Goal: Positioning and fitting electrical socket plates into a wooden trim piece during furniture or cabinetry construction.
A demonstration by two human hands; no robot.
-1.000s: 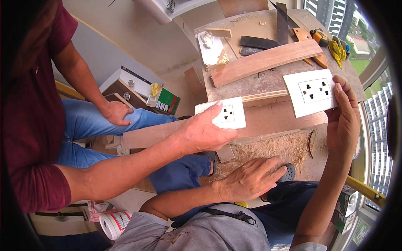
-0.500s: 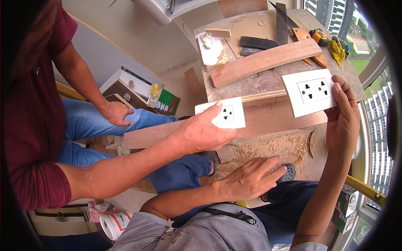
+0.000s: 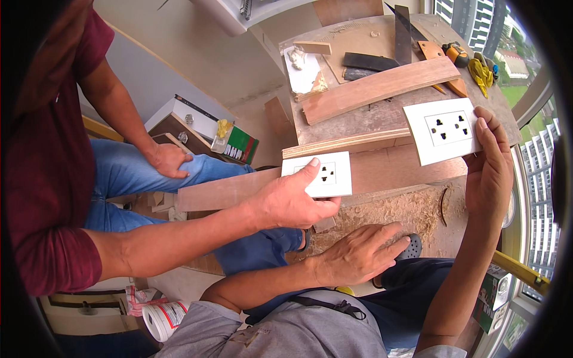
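Observation:
In my raised right hand [image 3: 490,161] is a white double wall socket [image 3: 425,140], pinched at its right edge with the thumb in front. Its face, with two sets of black holes, is turned toward me. My left hand [image 3: 361,253] hovers in front of my body, fingers loosely stretched and apart, holding nothing. A co-worker in a maroon shirt reaches in from the left; that person's hand [image 3: 292,194] grips a second white wall socket [image 3: 339,179], the thumb covering part of its face. The two sockets are apart. The co-worker's other hand [image 3: 171,161] rests on a jeans-clad thigh.
Beyond the sockets, a worktable [image 3: 382,110] carries a curved wooden board [image 3: 382,86], a black-bladed square, a handsaw [image 3: 427,51], a tape measure [image 3: 456,55] and yellow gloves [image 3: 479,74]. Wood shavings [image 3: 382,221] litter the floor below. Windows line the right side; a white bucket [image 3: 160,322] stands lower left.
The co-worker's hand and socket have moved slightly downward, uncovering more of the wooden edge behind. My hands and the socket in my right hand have hardly moved.

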